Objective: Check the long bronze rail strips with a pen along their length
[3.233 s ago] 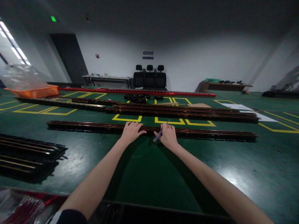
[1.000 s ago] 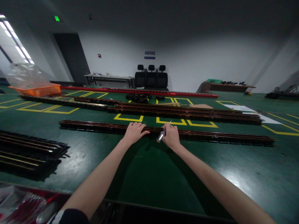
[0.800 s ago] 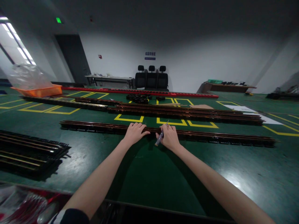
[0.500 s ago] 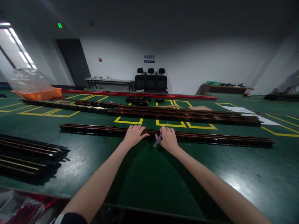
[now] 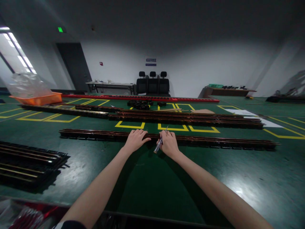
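A long narrow black strip with copper-coloured rods (image 5: 214, 141) lies crosswise on the green table in front of me. My left hand (image 5: 136, 140) rests on its middle, the fingers curled over the far side and the thumb stretched out to the right along the near side. Just right of it, my right hand (image 5: 168, 143) is closed around a small screwdriver (image 5: 158, 147) with a shiny, see-through handle. The handle points down and towards me, while the thin metal tip sticks up past the fingers. My right fingertips are at the strip; whether they touch it is hidden.
Behind lie more long strips (image 5: 186, 118) and a heap of black parts (image 5: 139, 104). At left front are stacked shorter strips (image 5: 26, 162). An orange tray (image 5: 35, 99) holding a clear bag stands at the far left. White paper (image 5: 274, 123) lies at right.
The whole view has shifted slightly. The screwdriver has turned a little in my right hand, and its handle catches more light. My left hand keeps its place on the strip.
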`<state>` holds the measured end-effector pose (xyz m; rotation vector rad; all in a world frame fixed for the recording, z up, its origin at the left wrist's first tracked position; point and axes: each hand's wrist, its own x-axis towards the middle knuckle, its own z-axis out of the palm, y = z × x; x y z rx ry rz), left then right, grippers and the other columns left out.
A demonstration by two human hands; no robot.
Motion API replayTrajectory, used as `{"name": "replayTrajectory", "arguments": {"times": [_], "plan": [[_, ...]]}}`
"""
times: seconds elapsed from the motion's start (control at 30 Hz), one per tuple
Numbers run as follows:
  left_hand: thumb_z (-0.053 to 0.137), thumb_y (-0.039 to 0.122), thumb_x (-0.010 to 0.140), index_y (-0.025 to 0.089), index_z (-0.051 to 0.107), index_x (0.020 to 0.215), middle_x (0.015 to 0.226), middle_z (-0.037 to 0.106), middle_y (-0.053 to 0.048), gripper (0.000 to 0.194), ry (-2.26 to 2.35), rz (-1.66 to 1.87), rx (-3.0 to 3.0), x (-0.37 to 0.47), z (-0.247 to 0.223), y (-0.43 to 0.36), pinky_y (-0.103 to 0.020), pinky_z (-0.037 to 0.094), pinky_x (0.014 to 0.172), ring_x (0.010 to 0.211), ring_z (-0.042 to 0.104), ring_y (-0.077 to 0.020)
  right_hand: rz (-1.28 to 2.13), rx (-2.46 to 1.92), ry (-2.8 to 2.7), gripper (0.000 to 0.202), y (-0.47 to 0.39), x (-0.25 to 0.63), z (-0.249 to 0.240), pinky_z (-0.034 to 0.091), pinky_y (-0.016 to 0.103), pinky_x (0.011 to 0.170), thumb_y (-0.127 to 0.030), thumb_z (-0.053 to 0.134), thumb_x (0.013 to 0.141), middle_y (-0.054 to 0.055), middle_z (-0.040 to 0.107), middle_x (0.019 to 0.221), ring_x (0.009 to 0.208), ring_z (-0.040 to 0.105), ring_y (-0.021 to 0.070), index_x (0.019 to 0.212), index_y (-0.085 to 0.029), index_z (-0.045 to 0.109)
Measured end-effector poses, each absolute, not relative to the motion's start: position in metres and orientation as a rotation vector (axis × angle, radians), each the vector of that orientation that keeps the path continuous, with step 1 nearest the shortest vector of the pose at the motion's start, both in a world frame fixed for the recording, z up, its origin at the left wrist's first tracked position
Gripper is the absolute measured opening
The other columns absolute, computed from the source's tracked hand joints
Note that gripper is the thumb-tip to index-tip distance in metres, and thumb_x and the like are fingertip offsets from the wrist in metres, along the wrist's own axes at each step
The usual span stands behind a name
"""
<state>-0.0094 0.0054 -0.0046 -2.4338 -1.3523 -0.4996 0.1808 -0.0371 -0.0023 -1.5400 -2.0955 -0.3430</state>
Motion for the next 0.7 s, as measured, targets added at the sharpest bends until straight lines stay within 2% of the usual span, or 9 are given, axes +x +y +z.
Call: {"name": "replayTrajectory", "arguments": {"times": [0.1, 0.17, 0.33, 0.53, 0.7], "plan": [[0.038, 0.054, 0.09, 0.02, 0.059, 0.111, 0.109, 0.066, -0.008, 0.046, -1.36, -0.496, -2.436, -0.009, -0.004, 0.005, -0.035, 0.04, 0.082, 0.098, 0.059, -0.0234, -0.25, -1.631, -1.993, 0.02, -0.035, 0.188, -0.002, 0.036, 0.034, 0.078, -0.01, 0.052, 0.068, 0.01, 0.064, 0.085, 0.085, 0.057, 0.0241, 0.087, -0.015, 0.048], [0.038, 0.054, 0.09, 0.02, 0.06, 0.11, 0.108, 0.066, -0.008, 0.045, -1.352, -0.495, -2.436, -0.009, -0.004, 0.005, -0.035, 0.04, 0.081, 0.097, 0.059, -0.0231, -0.207, -1.656, -1.944, 0.02, -0.034, 0.192, -0.001, 0.036, 0.035, 0.078, -0.012, 0.053, 0.067, 0.01, 0.064, 0.083, 0.084, 0.058, 0.0245, 0.085, -0.016, 0.047], [0.039, 0.053, 0.09, 0.019, 0.06, 0.11, 0.108, 0.066, -0.008, 0.045, -1.354, -0.487, -2.444, -0.01, -0.004, 0.005, -0.035, 0.04, 0.081, 0.098, 0.059, -0.0234, -0.229, -1.588, -1.979, 0.016, -0.035, 0.194, -0.001, 0.035, 0.035, 0.078, -0.02, 0.053, 0.07, 0.008, 0.064, 0.08, 0.081, 0.058, 0.0235, 0.084, -0.017, 0.046], [0.038, 0.053, 0.09, 0.018, 0.06, 0.111, 0.11, 0.066, -0.008, 0.047, -1.352, -0.494, -2.45, -0.01, -0.005, 0.006, -0.036, 0.04, 0.082, 0.1, 0.059, -0.0238, -0.311, -1.587, -2.057, 0.024, -0.034, 0.191, -0.004, 0.035, 0.035, 0.076, -0.041, 0.05, 0.081, 0.008, 0.063, 0.078, 0.077, 0.058, 0.0235, 0.084, -0.017, 0.046], [0.039, 0.053, 0.09, 0.018, 0.06, 0.11, 0.111, 0.066, -0.008, 0.045, -1.353, -0.495, -2.453, -0.009, -0.004, 0.004, -0.035, 0.04, 0.082, 0.1, 0.058, -0.0234, -0.361, -1.672, -2.049, 0.027, -0.034, 0.187, -0.003, 0.034, 0.036, 0.077, -0.041, 0.051, 0.081, 0.01, 0.064, 0.08, 0.08, 0.058, 0.025, 0.088, -0.015, 0.048]]}}
